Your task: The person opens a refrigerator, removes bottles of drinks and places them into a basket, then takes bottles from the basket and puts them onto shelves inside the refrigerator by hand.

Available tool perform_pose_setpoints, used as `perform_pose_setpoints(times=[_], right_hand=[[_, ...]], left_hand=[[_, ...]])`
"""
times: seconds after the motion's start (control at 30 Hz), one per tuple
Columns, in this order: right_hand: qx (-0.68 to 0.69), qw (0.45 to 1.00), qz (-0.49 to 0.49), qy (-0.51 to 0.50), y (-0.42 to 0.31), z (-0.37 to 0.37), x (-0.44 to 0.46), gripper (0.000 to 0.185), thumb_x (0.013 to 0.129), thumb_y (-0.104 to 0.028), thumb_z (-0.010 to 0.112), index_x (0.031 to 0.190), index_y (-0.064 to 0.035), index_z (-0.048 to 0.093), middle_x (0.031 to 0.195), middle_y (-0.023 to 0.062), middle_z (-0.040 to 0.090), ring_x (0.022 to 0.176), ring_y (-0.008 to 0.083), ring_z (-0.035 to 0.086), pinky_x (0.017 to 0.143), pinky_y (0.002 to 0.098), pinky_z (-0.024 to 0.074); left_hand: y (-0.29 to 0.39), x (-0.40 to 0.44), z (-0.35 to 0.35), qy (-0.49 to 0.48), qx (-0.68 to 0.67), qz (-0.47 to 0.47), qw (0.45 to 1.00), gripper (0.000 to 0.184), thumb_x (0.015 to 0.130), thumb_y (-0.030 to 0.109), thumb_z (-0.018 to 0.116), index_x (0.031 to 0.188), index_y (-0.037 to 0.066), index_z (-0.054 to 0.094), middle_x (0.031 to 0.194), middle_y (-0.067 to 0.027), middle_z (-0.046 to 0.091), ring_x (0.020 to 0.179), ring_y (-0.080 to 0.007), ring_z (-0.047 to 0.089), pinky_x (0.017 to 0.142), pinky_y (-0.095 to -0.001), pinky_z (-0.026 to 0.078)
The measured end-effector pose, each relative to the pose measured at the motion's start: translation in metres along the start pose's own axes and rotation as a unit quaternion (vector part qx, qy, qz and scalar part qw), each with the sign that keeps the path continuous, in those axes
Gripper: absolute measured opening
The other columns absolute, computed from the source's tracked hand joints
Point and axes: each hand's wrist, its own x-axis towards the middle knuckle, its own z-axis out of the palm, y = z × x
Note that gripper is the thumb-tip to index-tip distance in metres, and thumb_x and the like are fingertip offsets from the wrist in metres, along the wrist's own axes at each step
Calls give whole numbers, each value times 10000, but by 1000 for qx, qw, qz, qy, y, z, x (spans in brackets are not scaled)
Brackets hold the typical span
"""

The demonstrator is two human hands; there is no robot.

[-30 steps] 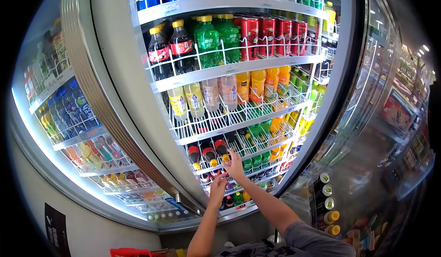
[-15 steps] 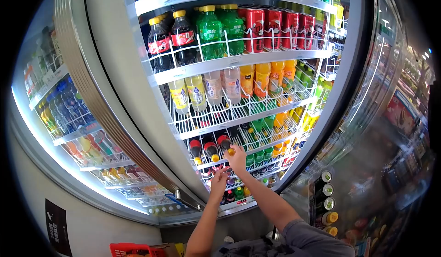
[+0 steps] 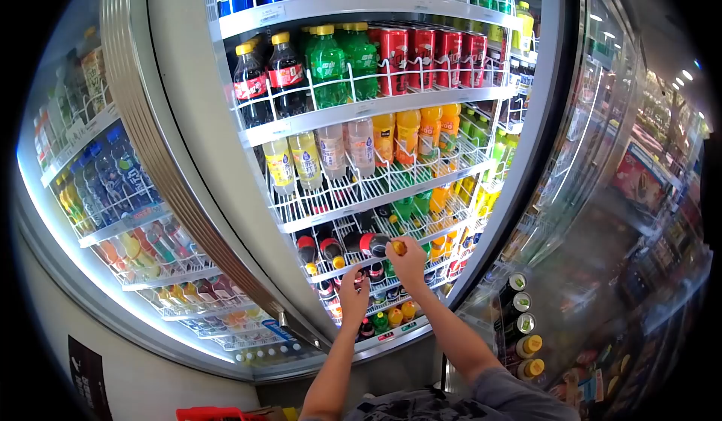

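My right hand [image 3: 408, 261] is closed round the neck of a cola bottle [image 3: 375, 246] with a red label and yellow cap. The bottle lies tilted almost sideways in front of a lower fridge shelf, its cap end toward my right hand. My left hand [image 3: 352, 291] is lower and to the left, apart from that bottle, fingers raised and parted with nothing visible in them. Two more cola bottles, one at the left end [image 3: 307, 248] and one beside it [image 3: 331, 249], sit on the same shelf with yellow caps facing out.
Above are wire racks with soda-water bottles [image 3: 306, 158], orange drinks [image 3: 407, 136], green bottles [image 3: 328, 66] and red cans [image 3: 422, 60]. The fridge door handle [image 3: 188, 188] runs along the left. A red basket [image 3: 207, 414] is at the bottom, and cans [image 3: 520, 301] stand at the right.
My right hand has moved right, drawing the cola bottle out of its row and turning it sideways. My left hand has shifted slightly, and the head view has moved.
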Motion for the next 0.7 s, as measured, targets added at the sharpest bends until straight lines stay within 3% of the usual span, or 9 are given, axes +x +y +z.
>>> perform_pose_setpoints(times=[0.1, 0.13, 0.23, 0.27, 0.37, 0.4, 0.57, 0.63, 0.7], right_hand=[[-2, 1000, 8, 21, -3, -20, 1, 210, 801, -171, 723, 881, 3, 636, 821, 158, 643, 726, 293, 631, 686, 367, 502], [11, 999, 43, 14, -6, -26, 0, 211, 802, -172, 722, 867, 9, 634, 801, 158, 644, 705, 292, 629, 671, 368, 499], [16, 996, 83, 13, -19, -45, -2, 239, 815, -197, 705, 802, 29, 630, 708, 169, 628, 620, 298, 613, 622, 373, 489], [-11, 995, 92, -21, -23, -50, -1, 262, 812, -215, 701, 787, 36, 630, 678, 176, 615, 597, 302, 605, 607, 374, 485], [-33, 995, 80, -54, -24, -60, -8, 327, 797, -267, 695, 753, 51, 633, 620, 197, 590, 560, 314, 594, 574, 372, 474], [-50, 992, 86, -77, -25, -62, -10, 326, 787, -265, 699, 749, 52, 632, 620, 198, 593, 554, 312, 596, 565, 374, 472], [-60, 983, 114, -128, -40, -74, -18, 418, 808, -350, 733, 756, 56, 646, 611, 183, 604, 532, 295, 595, 550, 368, 466], [-96, 975, 119, -162, -33, -79, -21, 417, 873, -384, 684, 869, 33, 679, 680, 152, 650, 597, 243, 626, 596, 336, 485], [65, 973, 158, -158, -9, -77, -34, 388, 945, -373, 597, 1041, -6, 676, 804, 115, 691, 698, 178, 640, 671, 298, 498]], left_hand=[[4, -4, 4, 55, 108, 107, 987, 526, 884, 149, 687, 1353, 19, 489, 1305, -144, 559, 1163, -228, 565, 892, -311, 488], [8, -7, 3, 37, 101, 85, 990, 629, 838, 170, 736, 1382, 19, 459, 1353, -165, 523, 1234, -291, 521, 978, -368, 453], [22, -18, 6, 53, 157, 153, 974, 724, 790, 172, 775, 1408, 22, 428, 1396, -183, 477, 1284, -334, 474, 1048, -409, 397], [16, -20, 8, 11, 143, 144, 979, 787, 763, 185, 799, 1422, 20, 403, 1446, -204, 415, 1333, -371, 411, 1087, -440, 347], [30, -31, 2, -163, 63, 39, 984, 782, 746, 234, 829, 1392, 19, 444, 1312, -204, 554, 1207, -338, 554, 998, -381, 443], [24, -37, 5, -154, 55, 65, 984, 738, 764, 246, 816, 1384, 47, 470, 1204, -190, 616, 1076, -336, 620, 933, -373, 481], [8, -53, 7, -171, -25, 5, 985, 698, 783, 238, 810, 1372, 43, 491, 1195, -157, 628, 1080, -265, 619, 937, -349, 474], [15, -54, 1, -189, -113, -69, 973, 679, 795, 234, 803, 1371, 45, 497, 1223, -131, 616, 1088, -214, 605, 933, -332, 474], [3, -53, -2, -224, -121, -120, 960, 628, 845, 216, 764, 1386, 66, 484, 1251, -102, 596, 1119, -170, 575, 956, -302, 452]])
